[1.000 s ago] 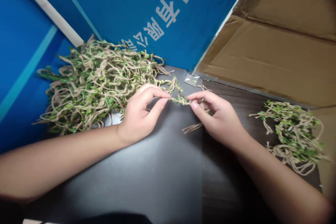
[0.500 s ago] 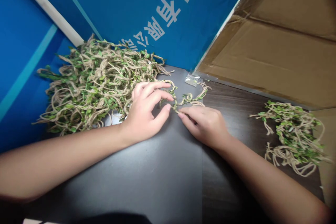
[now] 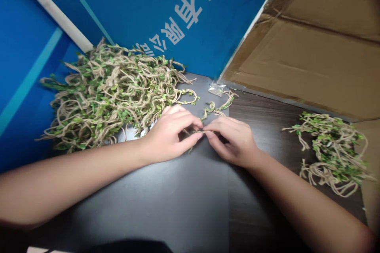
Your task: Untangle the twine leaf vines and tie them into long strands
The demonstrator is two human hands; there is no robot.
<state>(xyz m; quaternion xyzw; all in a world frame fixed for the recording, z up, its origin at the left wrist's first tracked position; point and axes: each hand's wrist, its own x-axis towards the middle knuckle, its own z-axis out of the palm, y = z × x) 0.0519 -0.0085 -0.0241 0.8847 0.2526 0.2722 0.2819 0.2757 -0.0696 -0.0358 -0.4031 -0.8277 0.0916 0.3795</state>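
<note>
My left hand point(image 3: 175, 130) pinches a thin piece of leafy twine between thumb and fingertips, beside the large heap. My right hand point(image 3: 233, 139) grips the same twine, its fingertips nearly touching those of the left. Beyond my hands, a part of the leafy twine point(image 3: 218, 108) with frayed ends lies on the grey surface. A large heap of tan twine with green leaves point(image 3: 115, 91) is piled at the left. The stretch of twine inside my fingers is mostly hidden.
A smaller bundle of leafy twine point(image 3: 335, 150) lies on the dark wood-grain table point(image 3: 267, 120) at the right. Near the corner is a small clear plastic bag point(image 3: 216, 88). A blue printed panel point(image 3: 142, 4) and a cardboard sheet point(image 3: 314, 55) stand behind.
My left hand has moved slightly right and down, and its spread fingers have closed on the twine. My right hand has stayed nearly in place. A loop by the heap is now uncovered.
</note>
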